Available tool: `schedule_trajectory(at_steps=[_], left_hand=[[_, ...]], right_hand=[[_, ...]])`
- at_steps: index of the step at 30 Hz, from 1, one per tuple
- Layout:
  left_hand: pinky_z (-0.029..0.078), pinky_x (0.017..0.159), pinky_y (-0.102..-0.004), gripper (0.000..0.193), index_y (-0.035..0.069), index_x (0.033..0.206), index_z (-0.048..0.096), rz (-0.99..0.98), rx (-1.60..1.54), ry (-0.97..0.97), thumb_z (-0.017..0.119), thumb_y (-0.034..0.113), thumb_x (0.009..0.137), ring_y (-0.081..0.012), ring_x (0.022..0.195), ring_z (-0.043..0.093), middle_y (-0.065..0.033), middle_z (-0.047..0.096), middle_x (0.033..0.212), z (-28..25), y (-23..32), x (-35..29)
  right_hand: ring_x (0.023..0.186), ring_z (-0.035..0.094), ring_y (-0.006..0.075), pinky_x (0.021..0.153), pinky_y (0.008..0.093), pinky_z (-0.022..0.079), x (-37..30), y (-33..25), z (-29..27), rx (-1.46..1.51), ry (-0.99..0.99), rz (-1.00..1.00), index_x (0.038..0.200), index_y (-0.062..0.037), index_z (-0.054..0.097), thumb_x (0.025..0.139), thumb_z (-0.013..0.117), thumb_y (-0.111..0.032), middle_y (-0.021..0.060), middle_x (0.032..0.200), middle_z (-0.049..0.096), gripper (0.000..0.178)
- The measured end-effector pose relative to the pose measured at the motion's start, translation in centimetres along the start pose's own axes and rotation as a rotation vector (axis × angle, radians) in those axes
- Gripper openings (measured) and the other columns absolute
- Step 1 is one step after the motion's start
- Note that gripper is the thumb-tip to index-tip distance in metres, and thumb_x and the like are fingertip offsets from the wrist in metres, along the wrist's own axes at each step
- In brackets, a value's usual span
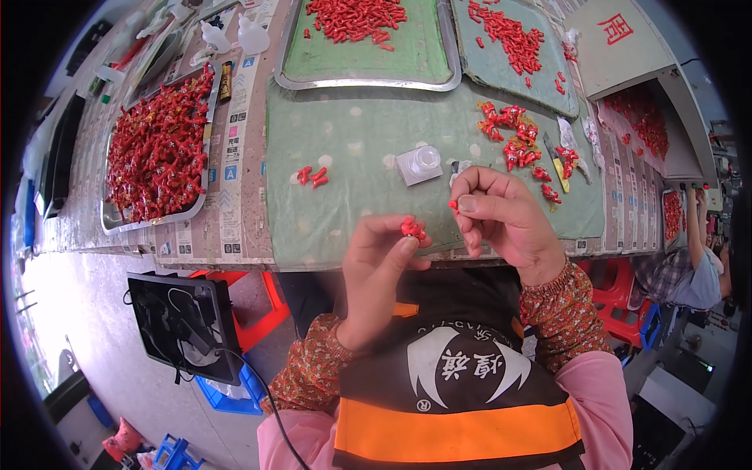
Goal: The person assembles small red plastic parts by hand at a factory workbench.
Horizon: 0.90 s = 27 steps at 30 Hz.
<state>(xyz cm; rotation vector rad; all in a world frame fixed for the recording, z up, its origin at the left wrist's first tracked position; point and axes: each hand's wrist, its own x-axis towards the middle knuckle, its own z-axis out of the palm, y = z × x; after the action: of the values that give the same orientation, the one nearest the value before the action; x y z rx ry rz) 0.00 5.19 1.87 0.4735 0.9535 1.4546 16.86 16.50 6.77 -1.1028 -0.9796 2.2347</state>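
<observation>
Between thumb and fingers, my left hand (382, 249) pinches a small red figurine (413, 228) above the table's near edge. My right hand (501, 215) is closed in a pinch on a tiny red piece (453, 205), just right of the figurine and apart from it. Beyond my hands a small clear round dish on a pale square base (420, 164) rests on the green cloth (337, 211). A few loose red pieces (312, 177) lie to its left. Several red figurines with yellowish parts (513, 129) are grouped to its right.
A metal tray heaped with red figurines (157, 149) stands at left. Two trays of small red parts, one metal-rimmed (368, 84) and one green (509, 82), are at the back. A yellow-handled knife (560, 168) lies at right. White bottles (252, 35) stand far left. Another person (689, 274) sits at right.
</observation>
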Motion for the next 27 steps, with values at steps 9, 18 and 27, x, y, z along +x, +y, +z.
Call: schedule_trajectory(at_steps=[9,18,27], left_hand=[[0.058,0.079,-0.0309,0.022,0.000,0.113,0.049,0.183,0.064,-0.056,0.058,0.001,0.094,-0.0191,0.103,0.061,-0.0151,0.059,0.119,-0.4,-0.8,-0.1],[0.047,0.096,-0.0379,0.022,-0.001,0.110,0.048,0.441,0.215,-0.125,0.059,-0.002,0.091,-0.0246,0.109,0.059,-0.0217,0.056,0.121,-1.4,-2.1,0.1],[0.048,0.095,-0.0375,0.025,0.000,0.109,0.048,0.534,0.297,-0.145,0.060,-0.007,0.088,-0.0294,0.112,0.059,-0.0236,0.055,0.122,-1.2,-2.3,0.1]], right_hand=[[0.058,0.060,0.0095,0.053,0.0234,0.052,-2.0,1.7,2.5,-0.177,-0.028,-0.194,0.096,0.0013,0.054,0.093,0.059,-0.006,0.0057,0.076,0.061,0.009],[0.065,0.060,0.0057,0.059,0.0196,0.051,-2.5,3.7,3.5,-0.175,-0.009,-0.280,0.098,-0.0001,0.053,0.094,0.056,-0.001,0.0048,0.082,0.061,0.006],[0.067,0.058,0.0046,0.060,0.0189,0.050,-2.7,4.1,3.6,-0.241,0.014,-0.271,0.097,-0.0008,0.051,0.093,0.057,0.000,0.0031,0.083,0.059,0.006]])
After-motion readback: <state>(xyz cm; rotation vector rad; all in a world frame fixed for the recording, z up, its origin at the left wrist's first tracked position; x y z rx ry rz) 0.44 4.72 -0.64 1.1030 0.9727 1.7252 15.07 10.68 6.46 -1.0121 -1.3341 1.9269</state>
